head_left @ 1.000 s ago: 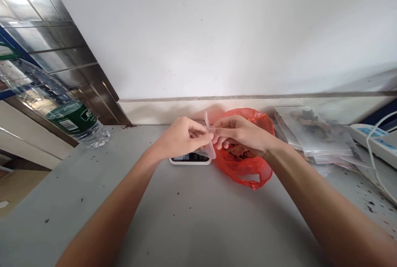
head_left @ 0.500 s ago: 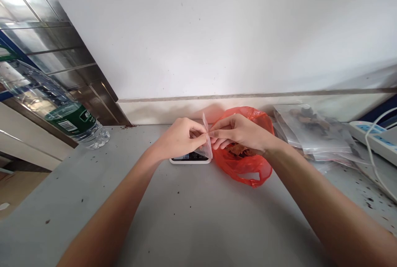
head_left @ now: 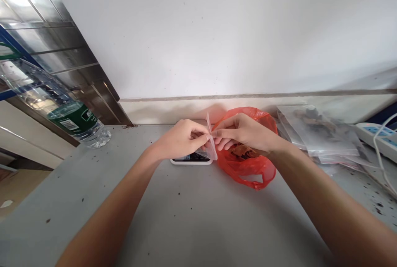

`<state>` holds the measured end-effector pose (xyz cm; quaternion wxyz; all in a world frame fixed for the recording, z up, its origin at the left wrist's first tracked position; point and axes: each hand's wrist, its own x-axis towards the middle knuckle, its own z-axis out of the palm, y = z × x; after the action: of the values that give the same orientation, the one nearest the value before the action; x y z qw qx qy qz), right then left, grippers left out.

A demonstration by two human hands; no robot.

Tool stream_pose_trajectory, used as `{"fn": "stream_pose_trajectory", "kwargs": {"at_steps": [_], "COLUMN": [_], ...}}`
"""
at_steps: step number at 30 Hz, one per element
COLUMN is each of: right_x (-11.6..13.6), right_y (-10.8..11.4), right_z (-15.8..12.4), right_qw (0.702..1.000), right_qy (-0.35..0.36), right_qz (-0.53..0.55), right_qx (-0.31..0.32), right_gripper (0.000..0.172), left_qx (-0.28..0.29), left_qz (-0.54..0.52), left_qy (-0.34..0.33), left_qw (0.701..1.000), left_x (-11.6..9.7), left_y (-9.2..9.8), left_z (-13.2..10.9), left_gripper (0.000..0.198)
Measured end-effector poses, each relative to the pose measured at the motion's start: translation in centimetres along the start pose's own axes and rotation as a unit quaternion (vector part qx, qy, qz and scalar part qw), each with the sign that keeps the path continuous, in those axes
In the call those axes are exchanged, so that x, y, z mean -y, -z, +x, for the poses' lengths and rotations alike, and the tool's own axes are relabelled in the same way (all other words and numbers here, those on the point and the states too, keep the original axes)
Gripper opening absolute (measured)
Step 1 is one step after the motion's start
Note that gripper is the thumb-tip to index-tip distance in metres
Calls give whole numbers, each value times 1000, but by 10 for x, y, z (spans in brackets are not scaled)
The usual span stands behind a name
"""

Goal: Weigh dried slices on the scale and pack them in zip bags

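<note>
Head view: my L hand (head_left: 183, 138) and R hand (head_left: 242, 133) are pinching a clear bag (head_left: 211, 150) over R side of the scale (head_left: 192, 162). It's looking light, floppy, prob. slippery (thin film!), its edge offering best hold. Grey table (head_left: 186, 205) is supporting the scale; red bag (head_left: 242, 170) is sitting R of it, white wall (head_left: 217, 31) rising behind.

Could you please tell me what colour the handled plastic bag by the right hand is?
The handled plastic bag is translucent red, as the head view shows.
</note>
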<state>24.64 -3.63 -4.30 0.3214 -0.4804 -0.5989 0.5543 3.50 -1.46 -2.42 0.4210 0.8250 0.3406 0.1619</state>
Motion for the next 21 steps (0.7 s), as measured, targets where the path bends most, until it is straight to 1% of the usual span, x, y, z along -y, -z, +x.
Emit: {"fn": "stream_pose_trajectory", "kwargs": {"at_steps": [8,12,16,21], "right_x": [5,6,6,8], "right_y": [1,1,1,1], "right_z": [-1,-4,-4,-3], "right_qw": [1000,1000,1000,1000], "right_qy": [1,-15,-16,-9], "right_qz": [-12,-4,-4,-22], "right_qx": [3,-9,-5,-4], "right_gripper": [12,14,17,9], "left_qx": [3,13,20,21], "left_qz": [-36,-66,-61,-51], "left_qy": [-4,-5,1,-4], "left_qw": [999,998,998,998], "left_x": [1,3,3,3], "left_y": [-1,0,-1,0], "left_z": [1,1,2,1], "left_gripper": [37,33,34,33]}}
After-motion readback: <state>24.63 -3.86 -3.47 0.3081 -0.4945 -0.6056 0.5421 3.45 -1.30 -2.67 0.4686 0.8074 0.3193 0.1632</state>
